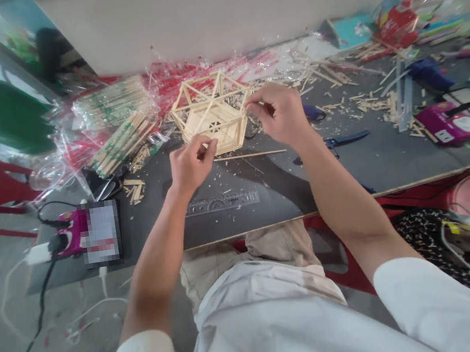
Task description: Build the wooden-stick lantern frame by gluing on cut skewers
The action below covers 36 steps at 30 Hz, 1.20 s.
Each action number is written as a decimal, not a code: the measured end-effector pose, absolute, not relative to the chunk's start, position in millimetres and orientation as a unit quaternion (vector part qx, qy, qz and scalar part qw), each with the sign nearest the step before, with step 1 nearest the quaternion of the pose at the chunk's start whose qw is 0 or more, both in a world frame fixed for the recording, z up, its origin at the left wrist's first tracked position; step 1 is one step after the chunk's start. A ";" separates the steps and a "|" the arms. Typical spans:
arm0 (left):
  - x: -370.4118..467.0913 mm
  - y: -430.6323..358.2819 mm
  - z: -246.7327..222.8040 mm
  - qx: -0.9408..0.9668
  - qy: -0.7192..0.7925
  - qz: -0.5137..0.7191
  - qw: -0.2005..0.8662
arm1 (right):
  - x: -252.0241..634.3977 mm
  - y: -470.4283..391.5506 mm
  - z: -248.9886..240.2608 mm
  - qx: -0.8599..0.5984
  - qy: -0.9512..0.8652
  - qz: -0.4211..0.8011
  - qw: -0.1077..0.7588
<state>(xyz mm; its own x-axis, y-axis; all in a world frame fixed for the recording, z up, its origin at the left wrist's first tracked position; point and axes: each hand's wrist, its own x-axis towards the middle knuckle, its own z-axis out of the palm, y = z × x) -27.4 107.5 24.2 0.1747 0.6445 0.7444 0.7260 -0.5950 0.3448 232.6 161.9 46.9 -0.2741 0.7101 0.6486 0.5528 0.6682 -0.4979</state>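
Note:
A many-sided lattice frame of pale wooden sticks [212,118] stands on the dark tabletop [279,178]. My left hand [193,161] is at its lower left edge, thumb and fingers pinched together. At the upper right side of the frame my right hand [278,109] is pinched too, its fingertips beside the frame's rim. Whatever either pinch may hold is too small to make out. Just below the frame lies one thin stick [258,154]. A clear plastic ruler [223,202] lies nearer the front edge.
Stick bundles [123,142] in plastic lie at the left. A blurred device [101,232] and a purple power strip [450,122] sit at opposite sides. Wood scraps [334,72] and a blue tool [347,138] lie right. A person in green [3,115] is at the far left.

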 end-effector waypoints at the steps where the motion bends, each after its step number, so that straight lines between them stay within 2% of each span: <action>1: -26.9 106.5 25.0 -0.775 -0.441 -0.451 0.040 | 233.6 163.2 45.8 -0.400 -0.793 0.086 0.452; 14: -13.8 98.6 29.9 -0.838 -0.423 -0.341 -0.043 | 224.5 161.7 42.4 -0.391 -0.799 0.118 0.442; 20: -12.9 101.5 23.7 -0.844 -0.415 -0.331 -0.070 | 224.0 157.8 46.8 -0.389 -0.799 0.166 0.428; 36: -12.4 101.0 24.1 -0.850 -0.417 -0.312 -0.080 | 220.6 160.6 41.8 -0.401 -0.797 0.144 0.427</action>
